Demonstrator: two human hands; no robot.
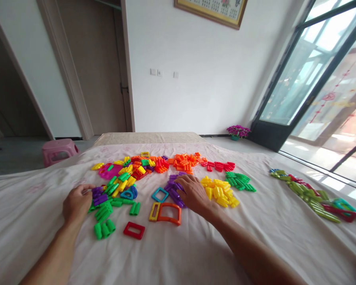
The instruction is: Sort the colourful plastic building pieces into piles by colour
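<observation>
At the left of the head view, my left hand (pixel 78 204) has its fingers bent in against a few purple plastic building blocks (pixel 99 195), which touch its fingertips. Green blocks (pixel 104 211) lie just beside them. My right hand (pixel 193 193) rests palm down at the right side of a pile of purple blocks (pixel 172 190), fingers stretched over it; whatever is under the palm is hidden. Close to its right lies a heap of yellow blocks (pixel 221 192). Between the hands are a blue square frame (pixel 160 194), a yellow frame (pixel 154 211) and an orange frame (pixel 169 213).
Orange blocks (pixel 185 161), red blocks (pixel 221 166) and green blocks (pixel 240 181) form piles farther back. A mixed heap with a magenta piece (pixel 109 171) sits at back left. A red frame (pixel 134 230) lies in front. Olive-green pieces (pixel 305 190) lie far right. A pink stool (pixel 60 151) stands beyond.
</observation>
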